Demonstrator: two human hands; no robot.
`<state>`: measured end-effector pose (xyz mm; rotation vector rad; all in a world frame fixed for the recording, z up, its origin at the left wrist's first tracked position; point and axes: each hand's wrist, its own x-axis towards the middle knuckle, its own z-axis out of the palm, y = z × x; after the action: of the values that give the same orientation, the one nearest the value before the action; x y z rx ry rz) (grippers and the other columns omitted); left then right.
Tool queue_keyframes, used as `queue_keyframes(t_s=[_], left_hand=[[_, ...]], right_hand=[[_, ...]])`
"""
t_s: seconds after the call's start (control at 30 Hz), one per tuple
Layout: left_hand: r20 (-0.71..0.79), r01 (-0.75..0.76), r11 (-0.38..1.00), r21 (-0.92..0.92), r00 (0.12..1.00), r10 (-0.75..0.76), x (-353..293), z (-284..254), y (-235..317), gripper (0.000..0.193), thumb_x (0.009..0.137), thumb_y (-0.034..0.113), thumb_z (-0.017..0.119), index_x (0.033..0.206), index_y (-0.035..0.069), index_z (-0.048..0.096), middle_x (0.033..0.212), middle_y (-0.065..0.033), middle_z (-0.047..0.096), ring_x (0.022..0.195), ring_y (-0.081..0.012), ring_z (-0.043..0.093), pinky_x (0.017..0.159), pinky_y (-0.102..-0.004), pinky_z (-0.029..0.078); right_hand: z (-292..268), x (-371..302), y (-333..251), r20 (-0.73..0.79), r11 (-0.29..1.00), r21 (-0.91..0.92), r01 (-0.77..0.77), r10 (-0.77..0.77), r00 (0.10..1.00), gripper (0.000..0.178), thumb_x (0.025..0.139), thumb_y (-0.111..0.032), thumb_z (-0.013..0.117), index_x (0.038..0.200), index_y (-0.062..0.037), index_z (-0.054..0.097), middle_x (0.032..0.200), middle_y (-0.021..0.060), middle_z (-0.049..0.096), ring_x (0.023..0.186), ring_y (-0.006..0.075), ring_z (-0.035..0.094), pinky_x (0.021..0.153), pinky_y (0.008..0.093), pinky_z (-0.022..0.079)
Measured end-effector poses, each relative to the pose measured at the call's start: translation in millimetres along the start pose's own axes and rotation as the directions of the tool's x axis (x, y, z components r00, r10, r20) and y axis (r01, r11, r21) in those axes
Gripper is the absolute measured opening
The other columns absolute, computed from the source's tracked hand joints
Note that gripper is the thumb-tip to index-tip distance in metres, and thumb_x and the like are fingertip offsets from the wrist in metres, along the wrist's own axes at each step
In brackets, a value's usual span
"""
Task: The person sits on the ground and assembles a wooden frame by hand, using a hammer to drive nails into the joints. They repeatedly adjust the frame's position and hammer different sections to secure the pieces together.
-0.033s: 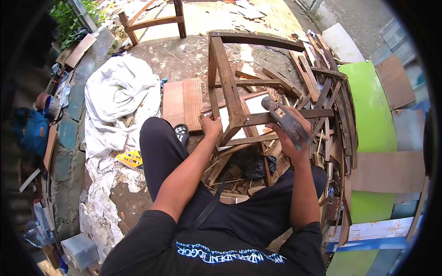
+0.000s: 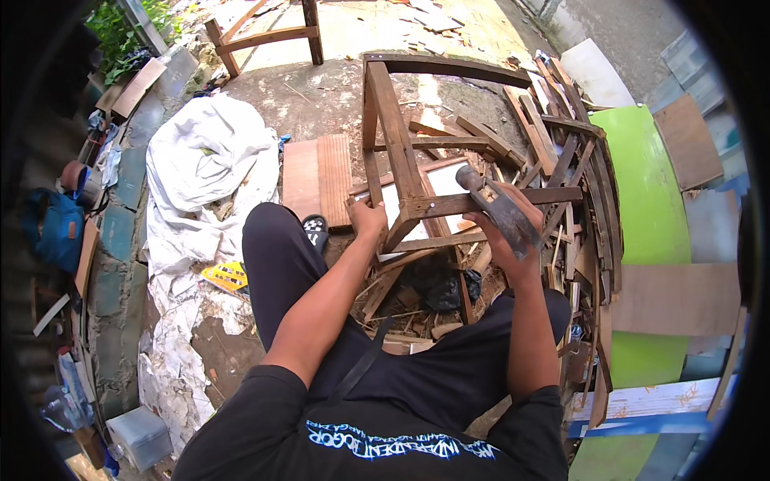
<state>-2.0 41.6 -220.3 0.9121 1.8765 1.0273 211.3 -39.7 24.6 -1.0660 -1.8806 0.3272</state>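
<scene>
Person's L hand [image 2: 366,217] curls round L bar of wooden frame [image 2: 395,140]; R hand [image 2: 525,208] grips hammer [image 2: 508,220] nr frame's R side. White cloth [image 2: 216,152] L, scrap wood [image 2: 595,196] R.

The wooden frame [image 2: 391,120] is dark brown, the hammer [image 2: 507,218] dark grey, the cloth [image 2: 212,144] white, the panel [image 2: 642,184] lime green, the bag [image 2: 54,224] blue, the shirt [image 2: 361,453] black with blue-and-white lettering

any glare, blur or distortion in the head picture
Head view: sunlight nearly washes out the ground at the top and whitens the bundled sheet; head view: deep shade along the left edge, fisheye bowing and a black rim; head view: wooden frame and hammer look reasonably sharp.
</scene>
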Motion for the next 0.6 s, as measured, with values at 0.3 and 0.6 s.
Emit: queue_keyframes(t_s=[0.3, 0.6], left_hand=[[0.02, -0.177, 0.964, 0.2, 0.984, 0.176, 5.7, -16.6, 21.3, 0.039, 0.086, 0.018, 0.075, 0.12, 0.0, 0.068, 0.106, -0.024, 0.069, 0.103, -0.0388, 0.065, 0.094, -0.0467, 0.049], [0.004, 0.404, 0.849, -0.34, 0.904, -0.428, -60.5, -39.7, -59.6, 0.063, 0.103, 0.054, 0.05, 0.136, 0.001, 0.047, 0.13, -0.0194, 0.056, 0.117, -0.0341, 0.055, 0.103, -0.0501, 0.042]], right_hand=[[-5.4, -7.4, 35.2, -0.043, 0.974, 0.111, -0.197, 0.203, 0.978, 0.033, 0.079, -0.009, 0.085, 0.107, 0.0034, 0.073, 0.102, 0.0142, 0.074, 0.089, 0.024, 0.071, 0.08, 0.0345, 0.055], [-14.4, -5.8, 33.3, -0.064, 0.991, 0.081, -0.103, 0.108, 0.992, 0.034, 0.079, -0.007, 0.085, 0.109, 0.0045, 0.073, 0.103, 0.015, 0.073, 0.088, 0.0239, 0.071, 0.078, 0.0339, 0.055]])
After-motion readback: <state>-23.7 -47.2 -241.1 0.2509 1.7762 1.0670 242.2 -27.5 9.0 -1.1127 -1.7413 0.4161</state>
